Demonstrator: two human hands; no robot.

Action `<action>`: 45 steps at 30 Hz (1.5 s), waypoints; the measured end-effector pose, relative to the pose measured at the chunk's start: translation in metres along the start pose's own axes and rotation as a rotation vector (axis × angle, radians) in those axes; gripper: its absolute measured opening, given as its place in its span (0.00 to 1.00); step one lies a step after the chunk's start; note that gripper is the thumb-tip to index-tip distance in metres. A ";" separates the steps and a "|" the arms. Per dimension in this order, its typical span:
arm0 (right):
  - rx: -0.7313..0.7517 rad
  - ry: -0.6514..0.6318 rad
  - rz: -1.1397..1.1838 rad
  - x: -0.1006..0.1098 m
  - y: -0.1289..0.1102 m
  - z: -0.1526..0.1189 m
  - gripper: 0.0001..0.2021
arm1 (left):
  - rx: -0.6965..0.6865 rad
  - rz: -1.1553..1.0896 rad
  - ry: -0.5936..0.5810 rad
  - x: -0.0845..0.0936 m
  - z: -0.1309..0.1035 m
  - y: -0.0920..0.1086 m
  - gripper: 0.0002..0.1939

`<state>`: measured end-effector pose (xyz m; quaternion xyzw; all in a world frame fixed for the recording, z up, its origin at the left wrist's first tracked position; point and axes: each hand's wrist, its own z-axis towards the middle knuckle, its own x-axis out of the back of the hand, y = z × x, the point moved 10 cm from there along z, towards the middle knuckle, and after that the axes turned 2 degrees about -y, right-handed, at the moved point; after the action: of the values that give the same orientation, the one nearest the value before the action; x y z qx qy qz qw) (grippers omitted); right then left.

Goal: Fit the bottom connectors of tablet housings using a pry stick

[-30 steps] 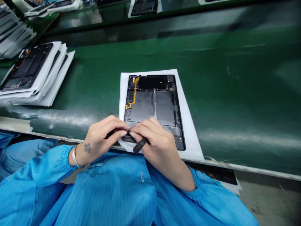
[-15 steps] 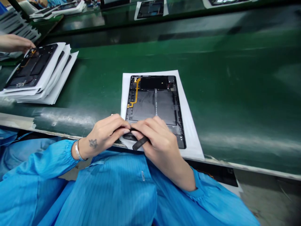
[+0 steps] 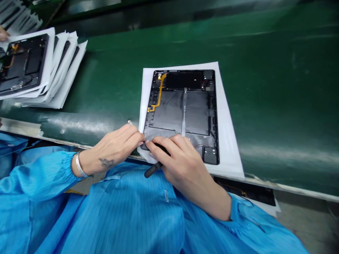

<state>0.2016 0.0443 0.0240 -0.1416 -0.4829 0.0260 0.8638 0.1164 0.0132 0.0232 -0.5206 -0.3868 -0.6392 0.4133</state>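
Observation:
A black tablet-like device [image 3: 196,113] with its inside exposed lies on a white sheet [image 3: 230,141] at the green bench's front edge. An orange flex cable [image 3: 160,93] runs down its left side. My right hand [image 3: 182,158] is closed around a black tool [image 3: 153,170], its fingertips at the device's lower left corner. My left hand [image 3: 120,143] has its fingers pressed together at the same corner; what they pinch, if anything, is too small to tell.
At the left is a stack of similar devices between white sheets [image 3: 71,74], with another person's fingers [image 3: 3,34] beside it. A small metallic piece [image 3: 129,122] lies near my left hand. Another device [image 3: 249,190] shows below the bench edge.
The view has shifted, and the device appears farther right and higher. My fingertips have parted slightly, and the black tool has turned in my right hand. The other person's hand has moved left.

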 end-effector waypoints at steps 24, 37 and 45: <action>-0.011 -0.099 -0.168 0.025 0.006 0.005 0.37 | -0.159 0.232 0.101 0.012 -0.014 0.026 0.14; -0.017 -0.076 -0.056 0.009 0.002 0.005 0.22 | 0.022 -0.318 0.122 -0.023 -0.008 -0.018 0.21; -0.046 -0.093 -0.018 0.001 0.007 0.003 0.15 | -0.012 -0.286 0.139 -0.016 -0.005 -0.013 0.20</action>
<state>0.2005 0.0517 0.0244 -0.1558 -0.5241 0.0134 0.8372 0.1043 0.0155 0.0055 -0.4174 -0.4235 -0.7283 0.3406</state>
